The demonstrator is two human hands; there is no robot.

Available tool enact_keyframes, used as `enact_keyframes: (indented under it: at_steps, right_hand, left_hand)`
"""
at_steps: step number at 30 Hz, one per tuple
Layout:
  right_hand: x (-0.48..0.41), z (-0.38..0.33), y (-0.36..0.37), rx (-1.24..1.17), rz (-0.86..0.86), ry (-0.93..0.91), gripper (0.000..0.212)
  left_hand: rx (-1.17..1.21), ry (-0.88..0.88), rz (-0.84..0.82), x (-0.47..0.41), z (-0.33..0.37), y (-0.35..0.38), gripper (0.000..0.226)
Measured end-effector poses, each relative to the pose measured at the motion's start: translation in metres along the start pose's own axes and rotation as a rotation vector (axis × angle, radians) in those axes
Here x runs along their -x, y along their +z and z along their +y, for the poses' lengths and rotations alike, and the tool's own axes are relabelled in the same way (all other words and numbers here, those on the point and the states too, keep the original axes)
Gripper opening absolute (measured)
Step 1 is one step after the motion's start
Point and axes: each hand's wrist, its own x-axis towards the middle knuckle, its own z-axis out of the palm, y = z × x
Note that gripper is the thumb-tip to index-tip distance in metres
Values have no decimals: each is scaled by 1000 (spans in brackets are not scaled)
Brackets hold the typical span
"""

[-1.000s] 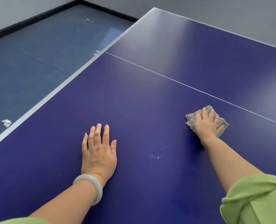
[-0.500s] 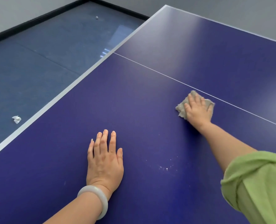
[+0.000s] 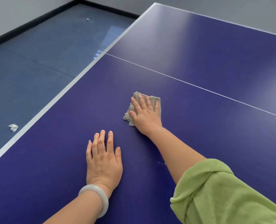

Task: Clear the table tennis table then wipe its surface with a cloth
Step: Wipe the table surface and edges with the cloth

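The dark blue table tennis table (image 3: 198, 62) fills most of the view, with a thin white line running across it. My right hand (image 3: 146, 114) lies flat with straight fingers on a small grey cloth (image 3: 156, 101), pressing it onto the surface a little ahead of my left hand. My left hand (image 3: 103, 160) rests palm down on the table with its fingers straight, a pale bangle on its wrist. A few tiny white specks (image 3: 161, 163) sit on the surface beside my right forearm.
The table's pale left edge (image 3: 56, 101) runs diagonally from near left to far middle. Beyond it is blue floor with a crumpled white scrap (image 3: 13, 127) and a small white ball (image 3: 87, 19) near the black skirting.
My right hand has slid the cloth leftward and toward me, away from the white line and closer to my left hand. My left hand has stayed flat on the table.
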Motion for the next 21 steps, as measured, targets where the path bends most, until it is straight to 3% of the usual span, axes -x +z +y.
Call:
enact_keyframes:
  at_steps: [3,6,8,10,12,17,19,21]
  right_hand:
    - [46,79,-8,-47,58,255,57]
    - [110,148,-17,-104,118,692,59]
    - [139,160,-18,-139,153,969,60]
    - [141,138,-16,-190,161,1092,60]
    - [118,92,-14,-240,146,1015,59]
    - [77,-38,12,-149,23,382,61]
    - [89,-39,18,-84,6,267,61]
    - [112,-7,17,-33,30,269,61]
  left_hand:
    - [36,6,20,1,0,1,58]
    - [37,9,-6,1,0,-1,63]
    - [36,14,-14,2,0,-1,62]
    - [43,18,-16,3,0,-1,60]
    - [41,15,-17,3,-1,-1,60]
    - [54,23,0,3,-1,0,60]
    - [57,24,4,2,-2,0,59]
    - [58,24,6,2,-3,2,59]
